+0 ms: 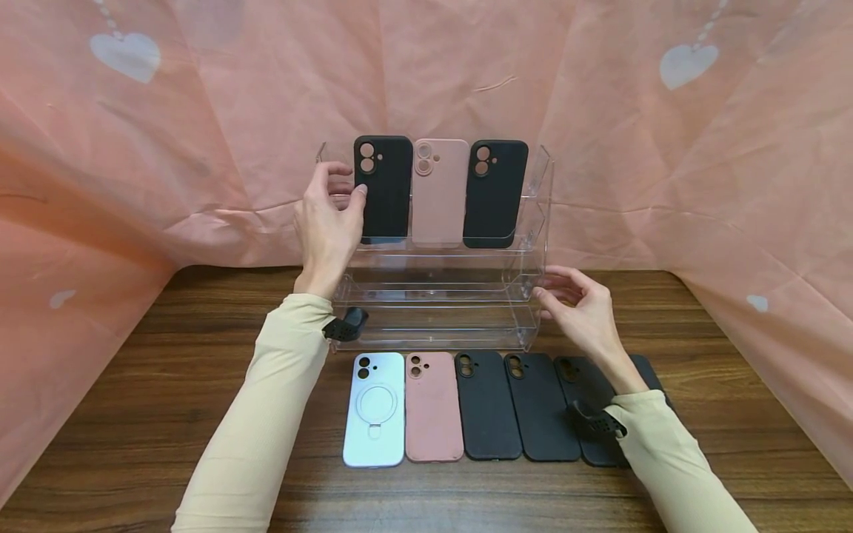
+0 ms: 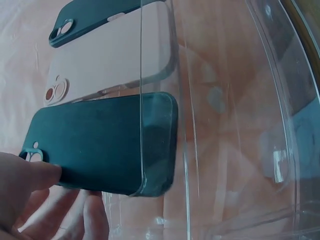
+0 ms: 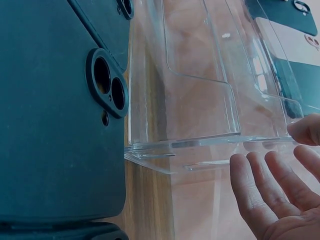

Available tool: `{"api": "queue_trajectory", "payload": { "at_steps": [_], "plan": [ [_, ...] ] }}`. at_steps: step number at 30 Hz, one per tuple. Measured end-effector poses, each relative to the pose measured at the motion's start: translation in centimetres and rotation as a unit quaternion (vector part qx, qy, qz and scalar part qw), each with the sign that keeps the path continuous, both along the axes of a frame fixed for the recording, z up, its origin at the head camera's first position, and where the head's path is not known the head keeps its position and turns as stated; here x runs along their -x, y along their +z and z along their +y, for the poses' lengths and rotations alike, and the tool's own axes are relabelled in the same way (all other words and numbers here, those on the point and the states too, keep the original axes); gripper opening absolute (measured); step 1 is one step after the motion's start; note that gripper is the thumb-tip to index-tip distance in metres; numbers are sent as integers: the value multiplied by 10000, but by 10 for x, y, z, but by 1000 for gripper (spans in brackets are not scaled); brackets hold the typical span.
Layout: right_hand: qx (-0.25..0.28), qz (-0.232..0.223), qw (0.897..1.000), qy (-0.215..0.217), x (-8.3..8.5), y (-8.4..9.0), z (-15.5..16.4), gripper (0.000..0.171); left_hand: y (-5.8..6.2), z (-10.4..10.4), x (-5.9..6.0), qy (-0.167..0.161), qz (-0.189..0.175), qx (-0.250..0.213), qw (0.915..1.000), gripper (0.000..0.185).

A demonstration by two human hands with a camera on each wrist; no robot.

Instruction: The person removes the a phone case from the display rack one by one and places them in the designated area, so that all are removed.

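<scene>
In the head view, my left hand (image 1: 329, 222) pinches the left edge of a black phone case (image 1: 386, 192), thumb on its front. That case stands upright on the top tier of a clear acrylic display stand (image 1: 433, 296), beside a pink phone case (image 1: 440, 192) and another black phone case (image 1: 496, 196). The left wrist view shows the lower end of the held case (image 2: 100, 145) behind the tier's clear lip. My right hand (image 1: 580, 303) is at the stand's right side; in the right wrist view its fingers (image 3: 277, 182) are extended and relaxed, with nothing held.
In front of the stand, a row of phone cases lies on the wooden table (image 1: 166, 414): a white case (image 1: 375, 451) with a ring, a pink case (image 1: 433, 414) and several black cases (image 1: 489, 414). Behind hangs a pink curtain (image 1: 600, 133) with white hearts.
</scene>
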State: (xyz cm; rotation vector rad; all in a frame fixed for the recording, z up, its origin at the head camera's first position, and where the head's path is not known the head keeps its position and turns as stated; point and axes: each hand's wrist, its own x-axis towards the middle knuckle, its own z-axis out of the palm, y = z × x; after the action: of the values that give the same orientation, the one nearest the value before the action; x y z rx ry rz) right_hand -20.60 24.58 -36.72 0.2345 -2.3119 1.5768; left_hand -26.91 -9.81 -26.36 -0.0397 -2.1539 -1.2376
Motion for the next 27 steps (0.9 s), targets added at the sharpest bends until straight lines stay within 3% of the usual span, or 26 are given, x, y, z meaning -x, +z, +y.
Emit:
{"api": "queue_trajectory", "payload": {
  "at_steps": [8,15,21,27],
  "plan": [
    [68,10,10000,47,1,1,1,40,1,-4,3,-332,660,-539,9958,24],
    [146,-68,9998,79,1,2,-1,42,9,-7,-4,-792,1176,-1505,9784,22],
    [170,-60,9998,126,0,1,0,44,13,-12,-16,-1267,1017,-2148,9630,25],
    [217,-70,9995,204,0,-1,0,44,14,-16,-27,-1662,830,-2348,9541,31]
  ]
}}
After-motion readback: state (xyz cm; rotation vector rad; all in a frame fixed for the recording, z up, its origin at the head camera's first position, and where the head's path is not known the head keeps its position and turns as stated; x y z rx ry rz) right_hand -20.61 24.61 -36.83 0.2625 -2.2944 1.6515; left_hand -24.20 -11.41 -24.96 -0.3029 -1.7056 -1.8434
